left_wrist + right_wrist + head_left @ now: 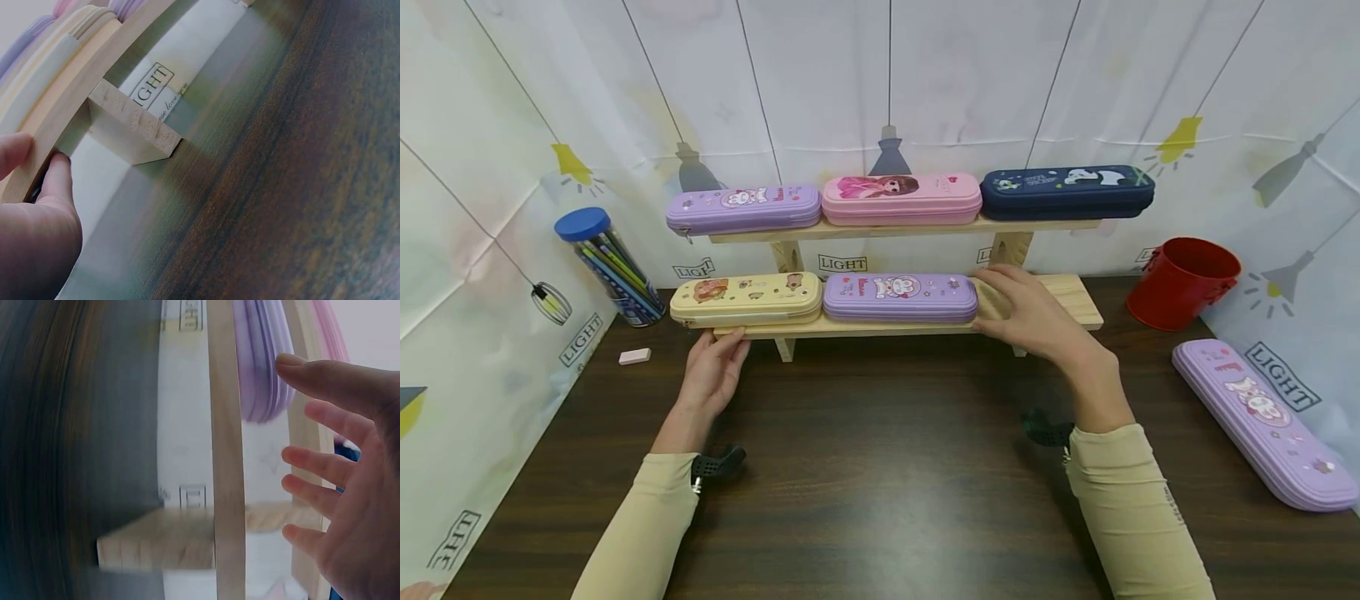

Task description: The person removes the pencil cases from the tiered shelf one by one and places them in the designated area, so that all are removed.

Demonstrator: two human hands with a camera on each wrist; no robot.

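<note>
1. A dark wood counter [880, 475] carries a two-level wooden shelf [1067, 300]; a pale curtain [955, 67] printed with lamps hangs behind the shelf.
2. Left of the shelf stands a blue-lidded pencil tub [617, 271], and an eraser [635, 357] lies nearer the person; right of the shelf are a red bucket [1168, 296] and a loose purple case [1262, 425].
3. On the shelf's upper level sit a violet case [741, 210], a pink case [902, 200] and a navy case [1067, 193]; its lower level holds a yellow case [745, 300] at the left end and a lilac case [900, 300] in the middle.
4. The left hand [711, 375] is at the shelf's lower left end, its fingers [57, 184] grasping the front edge.
5. The right hand [1037, 312] is over the shelf's lower right part, just beside the lilac case, fingers spread and released; whether its thumb touches the case, I cannot tell.
6. Both forearms, in cream sleeves [647, 517], reach toward the shelf.
</note>
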